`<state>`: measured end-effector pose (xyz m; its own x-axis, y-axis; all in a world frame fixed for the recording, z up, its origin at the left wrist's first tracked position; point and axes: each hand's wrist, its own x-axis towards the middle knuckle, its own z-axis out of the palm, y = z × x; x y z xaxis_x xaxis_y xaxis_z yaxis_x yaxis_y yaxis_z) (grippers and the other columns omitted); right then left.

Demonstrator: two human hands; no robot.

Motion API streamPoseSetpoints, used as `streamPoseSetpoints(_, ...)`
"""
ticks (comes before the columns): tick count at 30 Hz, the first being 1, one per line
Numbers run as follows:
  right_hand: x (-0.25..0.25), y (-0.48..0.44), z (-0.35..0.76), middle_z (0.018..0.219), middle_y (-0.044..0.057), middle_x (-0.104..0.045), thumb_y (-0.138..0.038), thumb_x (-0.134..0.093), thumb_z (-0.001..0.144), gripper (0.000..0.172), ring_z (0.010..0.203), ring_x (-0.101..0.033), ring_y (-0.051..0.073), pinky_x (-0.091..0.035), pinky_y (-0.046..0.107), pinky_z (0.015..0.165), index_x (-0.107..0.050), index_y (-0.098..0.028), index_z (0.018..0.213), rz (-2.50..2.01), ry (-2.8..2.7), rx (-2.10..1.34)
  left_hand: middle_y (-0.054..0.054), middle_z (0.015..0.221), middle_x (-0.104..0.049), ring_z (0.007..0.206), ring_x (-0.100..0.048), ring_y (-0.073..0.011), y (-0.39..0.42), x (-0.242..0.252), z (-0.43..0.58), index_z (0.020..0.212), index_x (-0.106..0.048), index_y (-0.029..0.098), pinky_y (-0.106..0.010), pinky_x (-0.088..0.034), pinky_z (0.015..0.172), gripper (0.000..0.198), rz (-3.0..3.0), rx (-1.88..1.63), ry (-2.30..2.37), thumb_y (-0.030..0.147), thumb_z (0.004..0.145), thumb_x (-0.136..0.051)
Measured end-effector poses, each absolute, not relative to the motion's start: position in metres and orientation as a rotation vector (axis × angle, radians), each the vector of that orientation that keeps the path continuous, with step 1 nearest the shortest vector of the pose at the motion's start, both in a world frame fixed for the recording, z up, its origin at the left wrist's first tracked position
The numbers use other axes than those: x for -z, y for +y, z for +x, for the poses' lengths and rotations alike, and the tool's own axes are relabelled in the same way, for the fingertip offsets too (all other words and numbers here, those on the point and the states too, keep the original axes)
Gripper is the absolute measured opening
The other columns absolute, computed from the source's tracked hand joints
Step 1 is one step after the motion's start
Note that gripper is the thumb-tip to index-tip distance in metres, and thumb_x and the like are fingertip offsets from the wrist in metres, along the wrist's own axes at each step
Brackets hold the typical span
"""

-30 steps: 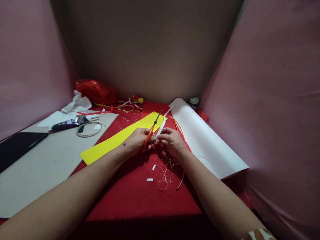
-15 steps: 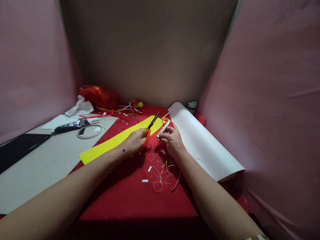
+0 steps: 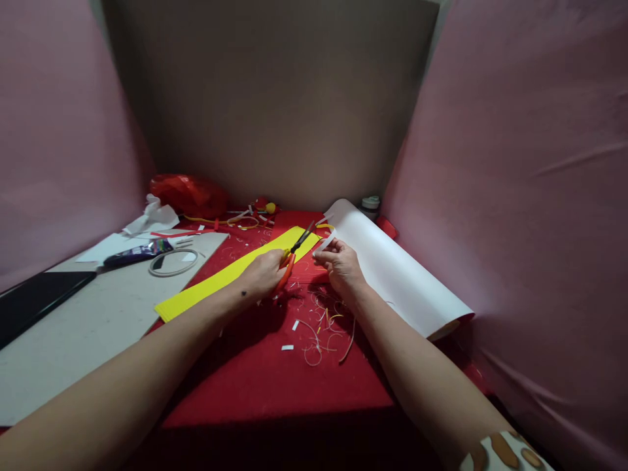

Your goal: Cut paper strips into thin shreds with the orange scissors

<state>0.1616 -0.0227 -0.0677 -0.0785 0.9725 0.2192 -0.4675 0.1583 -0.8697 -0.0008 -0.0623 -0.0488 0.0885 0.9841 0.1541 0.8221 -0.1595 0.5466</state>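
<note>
My left hand [image 3: 263, 273] is closed around the orange and yellow handles of a pair of scissors [image 3: 303, 237], whose dark blades point away and to the right. Beneath that hand and the blades lies a long yellow corrugated paper strip [image 3: 206, 290]. Just to the right, my right hand [image 3: 342, 265] pinches a short white strip [image 3: 324, 243] between thumb and fingers. Red corrugated paper [image 3: 310, 271] lies under both hands. Thin curled trimmings [image 3: 328, 324] and small white scraps [image 3: 287, 347] are scattered on the red cloth nearer me.
A large white paper roll [image 3: 392, 261] lies at right. On the left, a pale board [image 3: 112, 327] bears a black flat object [image 3: 44, 294], a dark tube [image 3: 137, 252] and a coiled grey cord [image 3: 173, 272]. A red plastic bag [image 3: 189, 194] sits behind.
The white strip in my right hand has tilted and shows less of its length. My left hand keeps its hold on the scissors. The whole view has shifted slightly.
</note>
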Motion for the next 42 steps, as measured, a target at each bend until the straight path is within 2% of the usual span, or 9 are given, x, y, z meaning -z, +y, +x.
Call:
streamPoseSetpoints(4,0.064,-0.024,0.162,0.059,-0.003,-0.059,-0.005,-0.066,0.050,0.026,0.055,-0.058,0.011,-0.050,0.025,0.055,-0.055,-0.016,0.071,-0.608,-0.963,-1.381,-0.009,0.068,-0.060,0.058,-0.051,-0.0172,-0.064,0.044,0.001,0.070,-0.054,0.017,-0.027,-0.030,0.051,0.036,2.333,-0.513,1.895,0.042,0.082,-0.031)
streamPoseSetpoints(12,0.062,-0.019,0.167,0.059,-0.003,-0.060,-0.001,-0.060,0.051,0.023,0.058,-0.059,0.012,-0.052,0.028,0.064,-0.054,-0.016,0.067,-0.551,-0.833,-1.392,-0.010,0.073,-0.061,0.061,-0.052,-0.0178,-0.071,0.045,0.009,0.072,-0.054,0.018,-0.026,-0.030,0.052,0.034,2.339,-0.269,1.857,0.041,0.081,-0.031)
streamPoseSetpoints(20,0.064,-0.023,0.163,0.068,-0.001,-0.065,-0.003,-0.058,0.052,0.023,0.073,-0.062,0.016,-0.053,0.036,0.077,-0.055,-0.017,0.070,-0.544,-0.886,-1.445,-0.009,0.067,-0.060,0.053,-0.048,-0.0170,-0.069,0.050,0.005,0.068,-0.054,0.019,-0.027,-0.028,0.049,0.040,2.296,-0.347,1.817,0.044,0.083,-0.026)
streamPoseSetpoints(26,0.067,-0.026,0.159,0.071,0.000,-0.066,-0.003,-0.058,0.053,0.023,0.074,-0.063,0.016,-0.053,0.034,0.078,-0.057,-0.017,0.072,-0.532,-0.906,-1.470,-0.013,0.080,-0.064,0.066,-0.055,-0.0207,-0.069,0.052,0.005,0.075,-0.058,0.018,-0.028,-0.033,0.055,0.031,2.317,-0.341,1.835,0.040,0.079,-0.036)
streamPoseSetpoints(33,0.065,-0.030,0.158,0.073,0.000,-0.067,-0.003,-0.059,0.052,0.024,0.072,-0.063,0.015,-0.053,0.031,0.074,-0.058,-0.016,0.073,-0.506,-0.877,-1.486,-0.012,0.075,-0.062,0.061,-0.052,-0.0209,-0.071,0.051,0.004,0.071,-0.054,0.019,-0.029,-0.030,0.052,0.031,2.310,-0.308,1.830,0.039,0.079,-0.032)
streamPoseSetpoints(42,0.070,-0.028,0.156,0.077,0.002,-0.067,-0.004,-0.059,0.052,0.023,0.078,-0.064,0.018,-0.053,0.036,0.079,-0.054,-0.017,0.070,-0.526,-0.885,-1.500,-0.014,0.080,-0.063,0.068,-0.056,-0.0238,-0.073,0.050,0.004,0.074,-0.053,0.018,-0.030,-0.032,0.054,0.027,2.291,-0.294,1.854,0.037,0.077,-0.035)
